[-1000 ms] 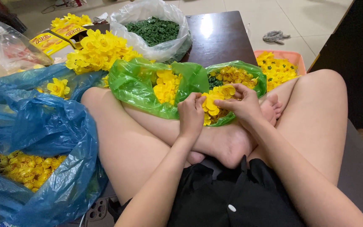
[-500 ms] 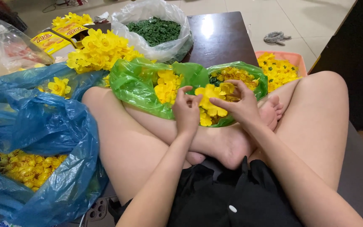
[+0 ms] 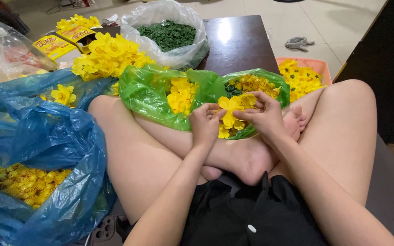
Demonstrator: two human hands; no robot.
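- I see a yellow flower (image 3: 230, 109) made of soft, flat petals, held just over my crossed legs.
- It sits at the front lip of a green bag (image 3: 149, 93) that lies across my shins, near the front edge of the dark tabletop (image 3: 238, 43).
- The green bag holds more yellow petals in two heaps, with some dark green bits on the right side.
- My left hand (image 3: 204, 124) is curled, and its fingertips pinch the left side of the flower.
- My right hand (image 3: 264, 116) is bent over the flower, and its fingers grip the right side of it.
- Both wrists rest low, close to my feet.
- A clear bag (image 3: 169, 32) of green pieces stands at the back left of the tabletop.
- A pile of finished flowers (image 3: 108, 54) lies just left of it.
- A blue bag (image 3: 46, 150) with yellow parts is on my left.
- An orange tray (image 3: 318, 66) of yellow blooms is by my right knee.
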